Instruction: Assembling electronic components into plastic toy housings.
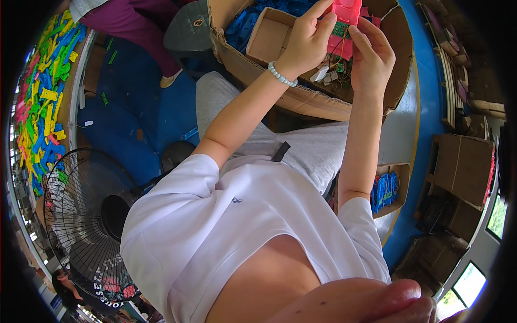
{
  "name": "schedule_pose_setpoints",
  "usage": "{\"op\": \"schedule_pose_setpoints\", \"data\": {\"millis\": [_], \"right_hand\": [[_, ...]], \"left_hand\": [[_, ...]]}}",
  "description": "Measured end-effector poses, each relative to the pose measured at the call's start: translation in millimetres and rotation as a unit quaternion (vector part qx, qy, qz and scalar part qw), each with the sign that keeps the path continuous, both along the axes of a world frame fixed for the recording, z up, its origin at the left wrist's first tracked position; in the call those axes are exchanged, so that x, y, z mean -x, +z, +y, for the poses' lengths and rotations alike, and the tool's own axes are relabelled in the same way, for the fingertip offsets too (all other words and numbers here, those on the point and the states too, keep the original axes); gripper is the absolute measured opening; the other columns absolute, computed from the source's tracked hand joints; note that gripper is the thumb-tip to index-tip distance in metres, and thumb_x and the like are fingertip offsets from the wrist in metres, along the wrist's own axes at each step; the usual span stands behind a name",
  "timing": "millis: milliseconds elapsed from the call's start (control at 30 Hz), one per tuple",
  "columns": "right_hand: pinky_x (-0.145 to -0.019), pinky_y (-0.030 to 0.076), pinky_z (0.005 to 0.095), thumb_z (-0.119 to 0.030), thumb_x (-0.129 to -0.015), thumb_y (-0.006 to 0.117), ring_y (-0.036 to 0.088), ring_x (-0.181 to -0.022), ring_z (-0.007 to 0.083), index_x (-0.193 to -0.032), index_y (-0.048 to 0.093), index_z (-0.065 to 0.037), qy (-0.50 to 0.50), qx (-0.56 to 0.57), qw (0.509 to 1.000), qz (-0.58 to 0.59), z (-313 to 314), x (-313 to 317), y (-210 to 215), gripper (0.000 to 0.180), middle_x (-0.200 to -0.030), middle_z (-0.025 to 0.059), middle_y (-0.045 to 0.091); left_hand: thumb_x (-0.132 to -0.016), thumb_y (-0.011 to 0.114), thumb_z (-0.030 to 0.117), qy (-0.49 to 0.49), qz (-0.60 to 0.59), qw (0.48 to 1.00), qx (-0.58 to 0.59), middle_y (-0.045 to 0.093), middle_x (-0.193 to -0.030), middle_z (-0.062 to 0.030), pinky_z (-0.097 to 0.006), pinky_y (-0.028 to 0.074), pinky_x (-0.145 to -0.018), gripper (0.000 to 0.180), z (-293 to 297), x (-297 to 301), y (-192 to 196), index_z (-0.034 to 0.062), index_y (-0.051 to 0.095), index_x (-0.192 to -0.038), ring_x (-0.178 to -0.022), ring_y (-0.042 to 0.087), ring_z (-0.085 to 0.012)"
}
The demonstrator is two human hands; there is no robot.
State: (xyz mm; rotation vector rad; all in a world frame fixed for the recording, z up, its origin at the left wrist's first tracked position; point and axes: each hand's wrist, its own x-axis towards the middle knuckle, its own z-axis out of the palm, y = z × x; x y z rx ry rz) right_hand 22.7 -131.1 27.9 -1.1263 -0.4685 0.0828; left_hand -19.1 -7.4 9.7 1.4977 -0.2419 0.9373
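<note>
Above a large cardboard box [301, 97], both hands are raised at the top of the view. My left hand [312, 43], with a beaded bracelet [282, 74] at the wrist, grips the left edge of a pink plastic casing [346, 12]. My right hand [372, 59] has its thumb and fingers closed at the casing's right side. A small green circuit board [340, 29] shows in the casing between the hands, with thin wires hanging below it. Under them, white pieces [320, 74] and small boards with wires lie in the box.
Blue plastic parts and a smaller open carton [270, 33] are inside the big box. A grey stool [194, 32] and another person's leg [134, 32] are at upper left. A fan [89, 210] stands left, near a heap of coloured parts [46, 107]. A small box of blue parts [385, 191] is right.
</note>
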Motion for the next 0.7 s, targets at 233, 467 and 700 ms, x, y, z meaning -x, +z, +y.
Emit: {"op": "schedule_pose_setpoints", "data": {"millis": [233, 467, 700], "right_hand": [[-0.084, 0.057, 0.0311, 0.007, -0.089, 0.063, 0.068, -0.097, 0.0215, -0.119, 0.06, 0.012, 0.012, -0.007, 1.0, 0.002, -11, -18, -14, 0.031, -0.108, 0.0178, 0.068], [-0.085, 0.058, 0.0309, 0.007, -0.09, 0.063, 0.068, -0.099, 0.0216, -0.122, 0.059, 0.012, 0.029, 0.035, 0.999, -0.023, -12, -1, -2, 0.034, -0.111, 0.0194, 0.068], [-0.085, 0.056, 0.0266, 0.006, -0.085, 0.07, 0.068, -0.095, 0.0176, -0.114, 0.066, 0.01, -0.012, 0.034, 0.999, -0.016, -13, 8, 5, 0.03, -0.104, 0.0154, 0.071]], "left_hand": [[-0.105, 0.046, 0.021, 0.022, 0.018, 0.999, -0.029, 0.053, -0.14, -0.0236, -0.034, 0.04, -0.107, 0.046, -2, -3, -7, -0.0067, 0.044, -0.142, -0.13, 0.052, -0.0288], [-0.105, 0.046, 0.023, 0.013, 0.051, 0.995, -0.086, 0.047, -0.147, -0.0207, -0.033, 0.036, -0.11, 0.049, 5, 1, -12, -0.0047, 0.04, -0.146, -0.136, 0.045, -0.026], [-0.105, 0.048, 0.02, -0.168, 0.02, 0.985, 0.036, 0.038, -0.153, -0.0152, -0.031, 0.034, -0.111, 0.055, 8, 7, -15, -0.0014, 0.029, -0.152, -0.137, 0.041, -0.0194]]}}
